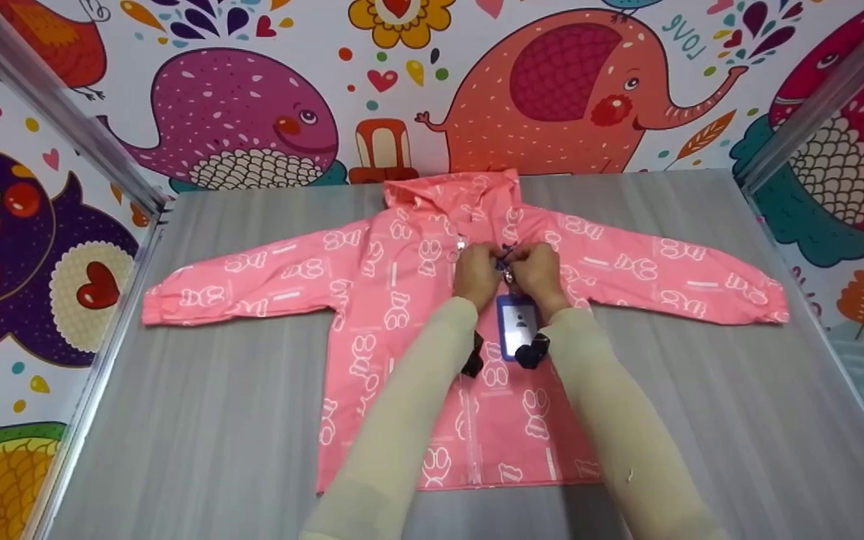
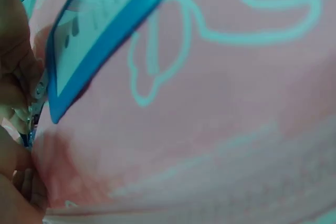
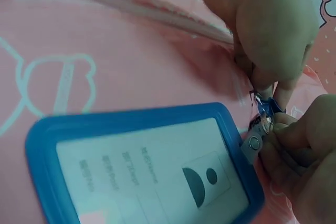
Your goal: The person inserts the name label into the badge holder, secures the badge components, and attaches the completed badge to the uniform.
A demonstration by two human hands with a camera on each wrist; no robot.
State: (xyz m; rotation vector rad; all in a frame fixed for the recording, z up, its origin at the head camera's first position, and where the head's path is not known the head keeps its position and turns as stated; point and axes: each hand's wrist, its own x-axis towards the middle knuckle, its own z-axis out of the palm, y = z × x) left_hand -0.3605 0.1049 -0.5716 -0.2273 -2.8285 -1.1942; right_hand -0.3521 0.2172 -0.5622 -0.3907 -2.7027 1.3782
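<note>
A pink jacket with white line drawings lies flat, its sleeves spread to both sides. On its chest lies an ID badge in a blue frame, with a white card printed with a person symbol. My right hand pinches the metal clip at the badge's top. Close beside it, my left hand pinches the dark blue piece above the clip; the fingertips partly hide it. In the left wrist view the badge tilts at the upper left, and the hands show only at the edge.
The jacket rests on a grey wood-grain table. A zipper runs down its front, with a ring pull near the collar. Cartoon-printed walls with metal corner posts enclose the back and sides.
</note>
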